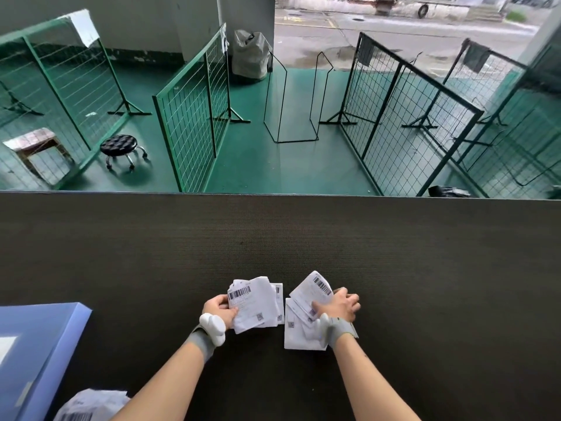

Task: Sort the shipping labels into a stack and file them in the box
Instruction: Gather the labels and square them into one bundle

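White shipping labels with black barcodes lie in two bunches near the front middle of the dark table (273,238). My left hand (219,306) grips the left bunch of labels (255,305) by its left edge, thumb on top. My right hand (341,303) holds the right bunch of labels (303,326), with one curled label (318,285) lifted at the top. More labels lie flat under the right bunch. A blue file box (36,354) sits at the table's front left.
A crumpled white package with a barcode (88,405) lies at the bottom left beside the box. Beyond the table's far edge stand green wire fence panels (194,117), a black stool (121,147) and a grey sack (250,53) on a green floor.
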Demonstrator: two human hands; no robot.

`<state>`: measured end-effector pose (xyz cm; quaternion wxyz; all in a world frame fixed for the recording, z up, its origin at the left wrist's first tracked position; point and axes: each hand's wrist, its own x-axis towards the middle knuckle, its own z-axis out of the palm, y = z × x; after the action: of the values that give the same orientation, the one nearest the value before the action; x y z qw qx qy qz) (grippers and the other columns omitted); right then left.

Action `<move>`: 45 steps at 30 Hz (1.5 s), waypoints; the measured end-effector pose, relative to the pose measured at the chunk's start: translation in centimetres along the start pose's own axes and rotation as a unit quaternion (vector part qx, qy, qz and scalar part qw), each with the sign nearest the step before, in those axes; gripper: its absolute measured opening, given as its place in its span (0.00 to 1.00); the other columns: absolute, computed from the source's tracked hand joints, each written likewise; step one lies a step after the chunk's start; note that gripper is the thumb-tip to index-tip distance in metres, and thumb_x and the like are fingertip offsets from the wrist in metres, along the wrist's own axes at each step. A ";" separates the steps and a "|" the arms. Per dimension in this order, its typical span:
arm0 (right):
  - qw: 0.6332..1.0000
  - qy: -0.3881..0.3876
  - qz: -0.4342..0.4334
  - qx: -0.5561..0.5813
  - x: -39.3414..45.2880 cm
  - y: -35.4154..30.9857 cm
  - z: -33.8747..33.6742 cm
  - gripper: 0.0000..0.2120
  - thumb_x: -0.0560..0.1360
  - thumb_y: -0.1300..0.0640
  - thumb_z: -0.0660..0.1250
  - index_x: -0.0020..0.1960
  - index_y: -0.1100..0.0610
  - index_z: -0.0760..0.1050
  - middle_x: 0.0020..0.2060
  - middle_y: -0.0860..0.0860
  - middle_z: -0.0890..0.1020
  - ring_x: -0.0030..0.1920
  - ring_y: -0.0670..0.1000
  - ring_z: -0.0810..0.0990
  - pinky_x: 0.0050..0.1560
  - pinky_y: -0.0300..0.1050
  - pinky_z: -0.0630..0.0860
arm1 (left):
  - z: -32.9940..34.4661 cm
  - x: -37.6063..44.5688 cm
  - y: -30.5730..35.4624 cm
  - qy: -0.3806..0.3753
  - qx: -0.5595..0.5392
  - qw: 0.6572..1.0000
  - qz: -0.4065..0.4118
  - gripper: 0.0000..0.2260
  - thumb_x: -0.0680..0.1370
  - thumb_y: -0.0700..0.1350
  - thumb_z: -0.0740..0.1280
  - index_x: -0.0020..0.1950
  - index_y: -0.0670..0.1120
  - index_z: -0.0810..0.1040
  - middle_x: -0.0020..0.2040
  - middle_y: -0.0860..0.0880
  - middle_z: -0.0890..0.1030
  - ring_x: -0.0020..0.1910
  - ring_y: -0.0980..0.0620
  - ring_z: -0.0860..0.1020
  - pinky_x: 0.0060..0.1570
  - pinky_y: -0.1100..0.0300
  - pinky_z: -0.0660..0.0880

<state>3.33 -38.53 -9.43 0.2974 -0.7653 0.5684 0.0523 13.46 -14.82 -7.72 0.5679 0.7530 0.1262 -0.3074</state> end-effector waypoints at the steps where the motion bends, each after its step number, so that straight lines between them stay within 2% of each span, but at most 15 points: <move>1: 1.000 0.013 -0.004 0.001 0.0 0.1 -0.1 0.26 0.66 0.54 0.74 0.59 0.57 0.67 0.60 0.58 0.67 0.63 0.59 0.66 0.61 0.54 0.71 | 0.1 0.0 0.0 -0.002 -0.001 1.000 0.000 0.16 0.74 0.27 0.65 0.61 0.32 0.73 0.38 0.45 0.79 0.44 0.43 0.79 0.46 0.52 0.77; 6: 0.985 0.117 -0.127 -0.024 0.7 0.4 -0.4 0.09 0.75 0.54 0.66 0.54 0.55 0.74 0.56 0.55 0.73 0.58 0.56 0.71 0.58 0.52 0.71 | 0.2 0.0 0.2 0.000 0.006 1.000 0.002 0.16 0.74 0.27 0.64 0.61 0.31 0.72 0.37 0.47 0.78 0.38 0.48 0.78 0.40 0.55 0.77; 9: 0.960 0.131 -0.212 0.129 0.7 0.2 -0.8 0.02 0.77 0.60 0.64 0.47 0.57 0.74 0.46 0.53 0.77 0.50 0.55 0.76 0.49 0.50 0.75 | 0.0 0.2 0.2 0.003 0.013 1.000 0.008 0.15 0.74 0.27 0.64 0.61 0.32 0.73 0.37 0.47 0.79 0.36 0.52 0.78 0.33 0.61 0.76; 11: 0.945 0.072 -0.213 0.236 0.2 -0.8 -1.2 0.04 0.78 0.62 0.61 0.44 0.57 0.71 0.42 0.51 0.79 0.45 0.53 0.79 0.44 0.52 0.80 | -0.2 0.3 0.2 -0.003 0.009 1.000 0.006 0.14 0.75 0.28 0.64 0.60 0.33 0.74 0.38 0.47 0.79 0.37 0.51 0.79 0.34 0.59 0.76; 13: 0.938 -0.001 -0.206 0.280 -0.1 -2.0 -1.4 0.06 0.80 0.61 0.60 0.44 0.56 0.70 0.42 0.52 0.81 0.42 0.51 0.82 0.39 0.50 0.82 | -0.3 0.4 0.1 -0.016 0.007 1.000 0.004 0.15 0.75 0.29 0.64 0.61 0.34 0.73 0.41 0.45 0.80 0.41 0.46 0.80 0.42 0.52 0.79; 16: 0.930 -0.102 -0.264 0.236 -0.9 -3.3 -0.8 0.07 0.80 0.59 0.61 0.43 0.55 0.69 0.35 0.54 0.80 0.32 0.49 0.76 0.31 0.48 0.73 | 0.0 0.2 0.4 -0.040 -0.005 0.999 0.006 0.16 0.75 0.30 0.65 0.63 0.35 0.72 0.47 0.41 0.81 0.49 0.41 0.79 0.54 0.42 0.78; 19: 0.919 -0.184 -0.302 0.174 -2.3 -3.8 0.5 0.08 0.80 0.58 0.62 0.42 0.53 0.69 0.32 0.54 0.77 0.28 0.47 0.71 0.27 0.42 0.68 | 0.3 -0.1 0.6 -0.079 -0.034 0.996 0.008 0.17 0.75 0.32 0.66 0.64 0.37 0.72 0.55 0.38 0.80 0.51 0.41 0.80 0.47 0.47 0.81; 25: 0.922 -0.186 -0.318 0.118 -4.0 -4.2 2.2 0.06 0.79 0.53 0.65 0.44 0.51 0.71 0.35 0.49 0.78 0.33 0.46 0.74 0.34 0.42 0.75 | 0.1 -0.2 0.2 -0.090 -0.022 0.996 0.007 0.18 0.73 0.33 0.70 0.62 0.37 0.74 0.52 0.40 0.81 0.48 0.43 0.82 0.43 0.48 0.82; 27: 0.940 -0.115 -0.300 0.117 -3.4 -3.7 1.8 0.07 0.76 0.50 0.67 0.48 0.52 0.73 0.41 0.48 0.78 0.40 0.46 0.76 0.43 0.43 0.77 | -0.1 -0.1 0.1 -0.077 -0.012 0.997 0.009 0.19 0.73 0.31 0.69 0.63 0.36 0.73 0.49 0.41 0.81 0.46 0.44 0.81 0.42 0.50 0.81; 30: 0.980 0.030 -0.185 0.063 -1.2 -2.1 1.1 0.22 0.71 0.47 0.72 0.59 0.57 0.71 0.56 0.55 0.74 0.57 0.55 0.73 0.57 0.49 0.73 | -0.5 0.0 0.0 -0.061 -0.014 0.998 0.004 0.18 0.73 0.30 0.68 0.62 0.35 0.73 0.45 0.44 0.81 0.46 0.43 0.80 0.40 0.52 0.81; 32: 0.996 0.045 -0.081 -0.006 -0.3 -0.8 0.2 0.32 0.67 0.43 0.75 0.62 0.58 0.67 0.60 0.58 0.70 0.62 0.58 0.69 0.58 0.51 0.73 | -0.6 0.1 -0.1 -0.059 -0.013 0.998 0.001 0.18 0.73 0.30 0.68 0.62 0.35 0.73 0.45 0.43 0.81 0.48 0.41 0.80 0.41 0.51 0.80; 34: 0.997 0.024 -0.037 -0.057 0.0 0.2 -0.5 0.36 0.65 0.42 0.76 0.62 0.58 0.65 0.62 0.58 0.67 0.64 0.58 0.68 0.59 0.51 0.73 | -0.5 0.2 -0.2 -0.060 -0.014 0.998 -0.003 0.19 0.73 0.29 0.68 0.63 0.34 0.72 0.46 0.43 0.80 0.49 0.41 0.79 0.44 0.49 0.80; 38: 0.998 0.012 -0.040 -0.055 0.7 0.8 -0.4 0.30 0.66 0.46 0.76 0.60 0.56 0.68 0.61 0.57 0.67 0.64 0.58 0.67 0.62 0.53 0.71 | 0.0 0.5 -0.3 -0.058 -0.005 0.998 -0.003 0.19 0.73 0.29 0.67 0.64 0.34 0.71 0.48 0.40 0.80 0.50 0.40 0.79 0.51 0.45 0.78; 42: 0.997 0.053 -0.053 -0.034 1.0 1.3 -0.5 0.16 0.71 0.52 0.71 0.55 0.56 0.72 0.59 0.57 0.71 0.63 0.58 0.69 0.62 0.52 0.69 | 0.3 0.2 0.0 -0.070 -0.002 0.998 0.001 0.19 0.73 0.29 0.67 0.63 0.35 0.72 0.44 0.45 0.80 0.48 0.41 0.79 0.42 0.51 0.80; 45: 0.990 0.055 -0.102 0.083 1.0 1.3 -0.8 0.06 0.75 0.59 0.66 0.52 0.57 0.72 0.52 0.56 0.76 0.57 0.58 0.75 0.58 0.55 0.74 | 0.0 0.2 0.1 -0.062 0.007 0.998 0.002 0.19 0.73 0.29 0.68 0.63 0.35 0.72 0.43 0.46 0.80 0.44 0.46 0.80 0.37 0.56 0.79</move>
<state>2.35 -40.03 -9.74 0.3317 -0.7938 0.5052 -0.0675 13.69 -14.85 -7.74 0.5698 0.7371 0.0869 -0.3528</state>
